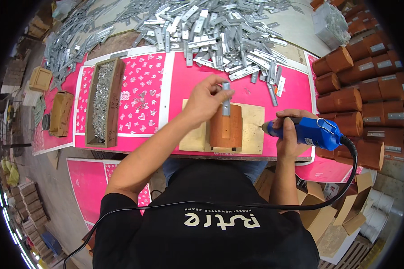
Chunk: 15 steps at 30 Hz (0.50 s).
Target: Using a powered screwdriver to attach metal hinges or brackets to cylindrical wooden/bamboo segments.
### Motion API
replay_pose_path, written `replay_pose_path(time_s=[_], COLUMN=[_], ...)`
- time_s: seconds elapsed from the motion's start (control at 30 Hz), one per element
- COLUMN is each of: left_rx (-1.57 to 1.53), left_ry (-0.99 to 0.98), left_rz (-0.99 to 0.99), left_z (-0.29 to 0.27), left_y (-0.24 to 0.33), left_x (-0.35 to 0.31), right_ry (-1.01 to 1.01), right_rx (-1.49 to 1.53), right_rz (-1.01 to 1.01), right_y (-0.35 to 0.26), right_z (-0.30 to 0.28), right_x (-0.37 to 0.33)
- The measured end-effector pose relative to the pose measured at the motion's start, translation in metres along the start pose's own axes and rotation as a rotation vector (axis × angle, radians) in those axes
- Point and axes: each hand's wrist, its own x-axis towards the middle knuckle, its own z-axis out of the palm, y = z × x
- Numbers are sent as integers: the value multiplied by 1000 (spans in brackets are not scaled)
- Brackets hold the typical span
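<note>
Centre of frame: left hand (206,101) pinches metal plate (226,109), thumb against fingers, over upper end of brown grooved block (216,131). Right hand (290,130), right of centre, clamped round blue power driver (321,133).

Plate looks thin, stiff, light, probably slick; best held by its long edges. Driver likely heavier; grip the barrel, mind cord (352,168).

Thumb covers part of plate; its underside hidden. Plate-block contact: cannot tell. Driver tip too small to read. Plate pile (215,38) cut off at top edge.
</note>
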Motion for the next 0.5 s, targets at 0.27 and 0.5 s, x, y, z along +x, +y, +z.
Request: replay_pose_path(time_s=[0.27, 0.5], left_rx=[725, 1289], left_ry=[204, 605], left_rz=[483, 366], left_z=[-30, -128], left_y=[-5, -19], left_x=[-55, -54], right_ry=[-11, 18], right_rx=[2, 68], right_rz=[-11, -61], right_y=[2, 9], right_z=[-11, -14], right_x=[0, 7])
